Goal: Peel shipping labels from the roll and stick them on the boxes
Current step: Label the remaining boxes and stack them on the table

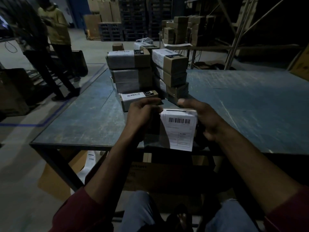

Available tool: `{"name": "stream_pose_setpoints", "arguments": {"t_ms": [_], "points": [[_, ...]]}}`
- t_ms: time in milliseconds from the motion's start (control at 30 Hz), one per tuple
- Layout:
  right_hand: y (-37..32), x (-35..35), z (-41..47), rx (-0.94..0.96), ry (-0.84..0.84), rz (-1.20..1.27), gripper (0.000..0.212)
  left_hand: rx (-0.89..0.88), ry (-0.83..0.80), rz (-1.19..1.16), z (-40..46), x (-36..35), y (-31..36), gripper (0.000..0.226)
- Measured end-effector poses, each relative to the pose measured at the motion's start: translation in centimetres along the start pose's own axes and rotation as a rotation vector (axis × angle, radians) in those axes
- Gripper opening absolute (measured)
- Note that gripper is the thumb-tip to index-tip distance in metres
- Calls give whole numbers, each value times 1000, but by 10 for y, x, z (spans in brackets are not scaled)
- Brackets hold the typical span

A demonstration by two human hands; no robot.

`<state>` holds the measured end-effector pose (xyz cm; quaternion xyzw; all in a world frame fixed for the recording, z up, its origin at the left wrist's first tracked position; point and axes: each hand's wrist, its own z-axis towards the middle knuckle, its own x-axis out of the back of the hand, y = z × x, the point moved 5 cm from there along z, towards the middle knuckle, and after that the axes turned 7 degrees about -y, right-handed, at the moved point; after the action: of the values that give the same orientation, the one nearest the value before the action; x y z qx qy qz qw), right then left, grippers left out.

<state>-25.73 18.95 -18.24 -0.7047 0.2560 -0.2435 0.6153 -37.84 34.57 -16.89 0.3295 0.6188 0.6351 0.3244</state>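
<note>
White label (179,129) w/ barcode hung over near counter (80,124) edge, betw. both hands. Left hand (142,114) fingers curled, pinching its top-left corner; right hand (200,118) gripped its right side. Labelled boxes (147,72) stacked just behind.

label (179,129): I see white matt paper, printed in black, its lower end curling loose
stacked boxes (175,64): I read these as brown matt cardboard, part wrapped in white paper sheets
single box (138,97): same dull cardboard, with a white paper sticker on top
worktop (242,104): to me a worn blue-grey sheet, scuffed and scratched, edged in dark metal
sleeves (75,213): dark red cloth
floor (21,173): I see smooth pale concrete with a faint sheen
</note>
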Motion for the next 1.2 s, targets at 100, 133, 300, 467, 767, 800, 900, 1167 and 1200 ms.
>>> {"name": "stream_pose_setpoints", "arguments": {"t_ms": [100, 133, 300, 467, 767, 800, 900, 1167, 1200], "points": [[-4, -5, -1, 51, 47, -89, 25, -72, 31, 72, -4, -2, 0, 23], [-5, -4, -1, 61, 57, -86, 19, -87, 37, 107, -5, -2, -1, 37], [-2, -2, 0, 82, 8, -97, 24, -46, 15, 130, 1, 5, -7, 36], [-8, 3, -8, 301, -65, -162, 39, 16, -33, 67, 10, 13, -5, 10], [-6, 33, 10, 28, 102, 104, 36, -342, -463, 493, -1, 17, 2, 92], [-4, 34, 10, -32, 89, 146, 40, -415, -478, 700, -1, 15, 0, 105], [0, 31, 7, -177, 48, 203, 41, -646, -432, 1006, -1, 5, -2, 115], [-2, 38, -12, -205, -165, 101, 68, -768, -450, 785, -8, -9, 16, 67], [-2, 42, -13, -143, -161, -8, 71, -705, -467, 716, -5, -9, 18, 68]]}}
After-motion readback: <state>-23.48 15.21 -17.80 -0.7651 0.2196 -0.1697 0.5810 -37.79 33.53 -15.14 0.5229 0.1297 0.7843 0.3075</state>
